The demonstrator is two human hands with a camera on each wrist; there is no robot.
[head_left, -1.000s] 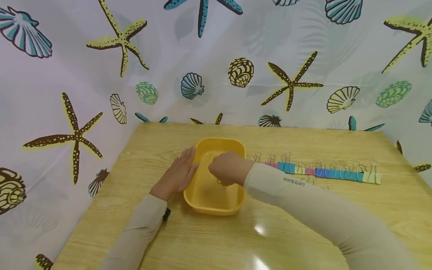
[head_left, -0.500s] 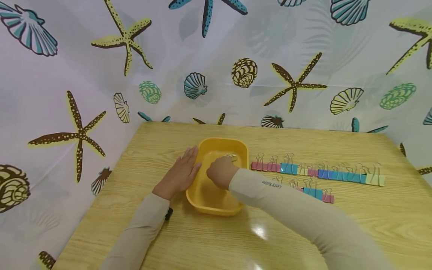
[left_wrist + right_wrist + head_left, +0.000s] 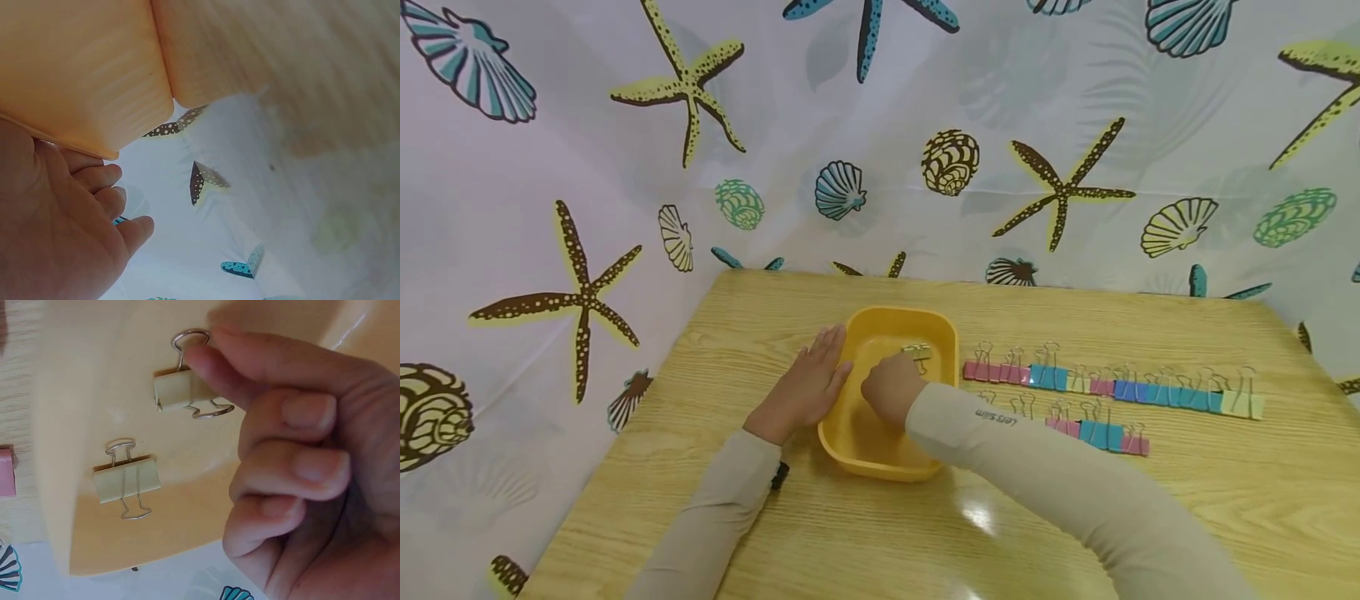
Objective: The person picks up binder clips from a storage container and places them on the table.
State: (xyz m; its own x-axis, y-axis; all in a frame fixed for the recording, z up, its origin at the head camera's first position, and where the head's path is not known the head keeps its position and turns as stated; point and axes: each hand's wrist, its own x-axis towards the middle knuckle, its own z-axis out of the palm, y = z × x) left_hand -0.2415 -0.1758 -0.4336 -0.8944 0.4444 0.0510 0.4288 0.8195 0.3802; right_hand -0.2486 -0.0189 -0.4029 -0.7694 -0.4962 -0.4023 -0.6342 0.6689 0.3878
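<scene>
My right hand [image 3: 891, 387] is inside a yellow tray [image 3: 880, 475], its back hiding what lies below it in the head view. Thumb and forefinger pinch at a wire handle of one pale yellow binder clip [image 3: 178, 389] in the right wrist view, with the other fingers curled beside it. A second pale yellow binder clip [image 3: 128, 480] lies apart on the tray floor; in the head view this clip [image 3: 916, 352] shows past the hand. My left hand [image 3: 808, 383], fingers straight, rests along the tray's left side.
To the right of the tray, a long row of coloured binder clips [image 3: 1048, 377] runs across the wooden table [image 3: 760, 308]. A shorter row of binder clips [image 3: 1101, 435] sits nearer, partly behind the right sleeve. Patterned cloth [image 3: 880, 167] hangs behind the table.
My right hand has shifted slightly left and nearer within the tray, uncovering the farther clip and covering the nearer one. More of the shorter row shows. The left hand stays at the tray.
</scene>
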